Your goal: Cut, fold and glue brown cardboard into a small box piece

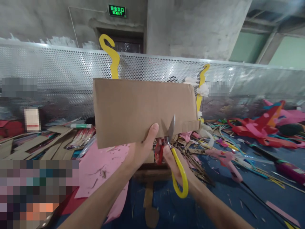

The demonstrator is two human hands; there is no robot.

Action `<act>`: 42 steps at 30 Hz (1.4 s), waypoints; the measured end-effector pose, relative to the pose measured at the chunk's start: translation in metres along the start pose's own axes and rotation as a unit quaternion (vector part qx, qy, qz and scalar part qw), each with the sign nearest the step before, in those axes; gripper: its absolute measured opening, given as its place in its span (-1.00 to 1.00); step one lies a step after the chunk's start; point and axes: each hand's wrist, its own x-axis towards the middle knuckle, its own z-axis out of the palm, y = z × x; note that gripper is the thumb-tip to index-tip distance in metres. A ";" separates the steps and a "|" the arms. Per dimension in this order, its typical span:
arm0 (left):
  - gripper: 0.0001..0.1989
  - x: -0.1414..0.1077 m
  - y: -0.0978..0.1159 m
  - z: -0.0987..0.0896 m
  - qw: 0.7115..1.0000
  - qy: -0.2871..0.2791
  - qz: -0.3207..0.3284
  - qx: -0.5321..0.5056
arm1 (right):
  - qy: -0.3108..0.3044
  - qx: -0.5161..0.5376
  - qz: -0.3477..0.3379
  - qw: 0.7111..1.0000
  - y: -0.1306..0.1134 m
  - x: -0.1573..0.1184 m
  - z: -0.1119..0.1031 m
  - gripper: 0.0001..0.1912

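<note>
In the middle of the head view, a flat rectangular piece of brown cardboard (143, 108) is held upright in front of me. My left hand (146, 138) grips its lower edge, thumb pressed on the near face. Scissors (179, 175) with yellow handles are in my right hand (172, 159), below the card's lower right part. One metal blade points up in front of the card; whether the other is behind it I cannot tell. A small cut flap (192, 126) shows at the lower right corner.
A pink glue gun (225, 160) with a black cord lies at right, near red and pink paper shapes (259, 124). Pink sheet (100, 175) and cardboard strips (57, 143) lie at left. Yellow curved cutouts (114, 60) stand behind the card, before a perforated metal screen (152, 68).
</note>
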 end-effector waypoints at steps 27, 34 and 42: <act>-0.61 0.000 -0.010 0.005 0.998 0.014 -0.050 -0.030 | 0.038 0.126 0.074 0.988 0.014 0.001 0.011 -0.35; -0.62 0.001 -0.015 0.008 0.997 0.024 -0.054 -0.043 | 0.037 0.122 0.073 0.989 0.020 0.001 0.011 -0.30; -0.58 0.014 -0.012 -0.005 0.997 -0.005 -0.044 -0.066 | 0.018 0.087 0.054 0.995 0.019 0.005 0.004 -0.29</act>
